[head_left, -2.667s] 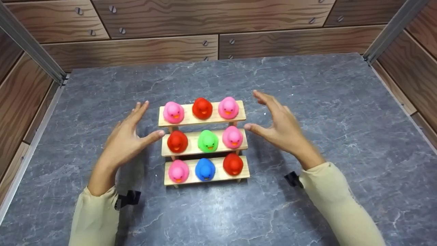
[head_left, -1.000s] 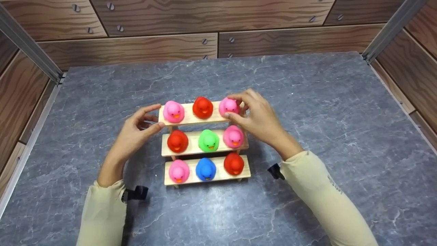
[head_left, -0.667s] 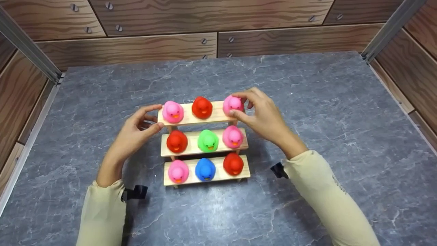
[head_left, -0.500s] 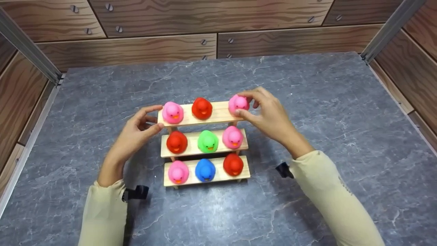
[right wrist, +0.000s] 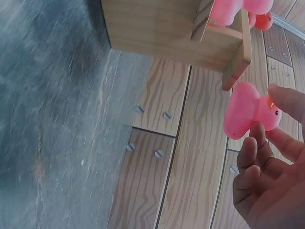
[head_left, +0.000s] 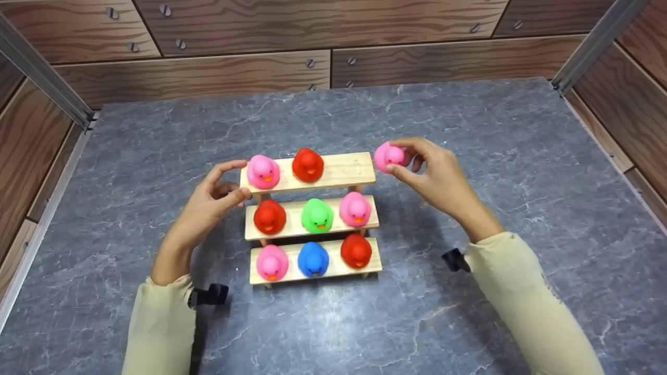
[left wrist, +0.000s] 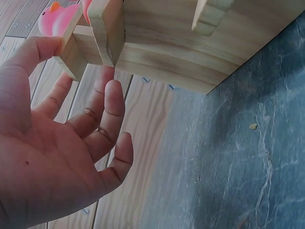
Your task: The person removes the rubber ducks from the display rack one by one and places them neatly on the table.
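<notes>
My right hand (head_left: 440, 182) pinches a pink rubber duck (head_left: 387, 157) between thumb and fingers, just off the right end of the top shelf. In the right wrist view, the pink duck (right wrist: 242, 110) hangs clear of the shelf end. With thumb and forefinger my left hand (head_left: 200, 211) grips the left end of the top board of the three-tier wooden stand (head_left: 346, 171). Its other fingers curve beneath, as the left wrist view shows. A pink duck (head_left: 263, 172) and a red duck (head_left: 308, 165) sit on that top shelf; its right end is bare.
The middle shelf bears a red (head_left: 270, 216), a green (head_left: 317, 215) and a pink duck (head_left: 355, 209). On the bottom one sit pink (head_left: 272, 262), blue (head_left: 313, 259) and red ducks (head_left: 356, 251). Wood-patterned walls (head_left: 208, 78) enclose the grey marbled table (head_left: 495, 156).
My left hand has come in to the top board's left end. The right hand has taken hold of the pink duck on the top shelf and drawn it rightward off the board.
</notes>
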The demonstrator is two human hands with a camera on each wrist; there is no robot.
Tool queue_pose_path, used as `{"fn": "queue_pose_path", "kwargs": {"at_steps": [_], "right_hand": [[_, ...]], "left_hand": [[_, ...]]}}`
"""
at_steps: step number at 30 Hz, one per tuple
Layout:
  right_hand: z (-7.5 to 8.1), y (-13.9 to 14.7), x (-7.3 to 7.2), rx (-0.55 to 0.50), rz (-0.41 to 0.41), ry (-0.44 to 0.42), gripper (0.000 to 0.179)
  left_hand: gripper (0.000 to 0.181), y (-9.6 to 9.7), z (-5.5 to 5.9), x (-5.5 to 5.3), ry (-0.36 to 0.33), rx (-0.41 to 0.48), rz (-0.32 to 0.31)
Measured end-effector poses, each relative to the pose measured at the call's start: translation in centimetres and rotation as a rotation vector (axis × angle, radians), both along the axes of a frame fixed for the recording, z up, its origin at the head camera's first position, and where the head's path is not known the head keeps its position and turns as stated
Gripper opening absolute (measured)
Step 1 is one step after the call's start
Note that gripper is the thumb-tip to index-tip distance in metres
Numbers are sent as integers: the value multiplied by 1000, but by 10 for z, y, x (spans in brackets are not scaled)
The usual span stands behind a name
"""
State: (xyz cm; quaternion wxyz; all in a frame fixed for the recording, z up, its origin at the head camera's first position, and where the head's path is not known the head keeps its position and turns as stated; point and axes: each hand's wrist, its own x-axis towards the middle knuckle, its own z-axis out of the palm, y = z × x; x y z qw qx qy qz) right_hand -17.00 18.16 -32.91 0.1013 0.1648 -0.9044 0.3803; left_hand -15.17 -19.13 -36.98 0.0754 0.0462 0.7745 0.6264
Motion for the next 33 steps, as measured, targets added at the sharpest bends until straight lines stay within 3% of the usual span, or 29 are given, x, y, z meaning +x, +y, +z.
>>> {"fn": "queue_pose_path", "kwargs": {"at_steps": [9, 23, 33], "right_hand": [[-15, 9, -3, 38, -24, -82, 37], [-50, 15, -7, 109, 4, -215, 39], [-59, 16, -12, 131, -5, -313, 42]], "left_hand": [[49, -3, 2, 0, 12, 35, 1], [50, 0, -1, 1, 21, -16, -1], [50, 0, 1, 2, 15, -22, 2]]}}
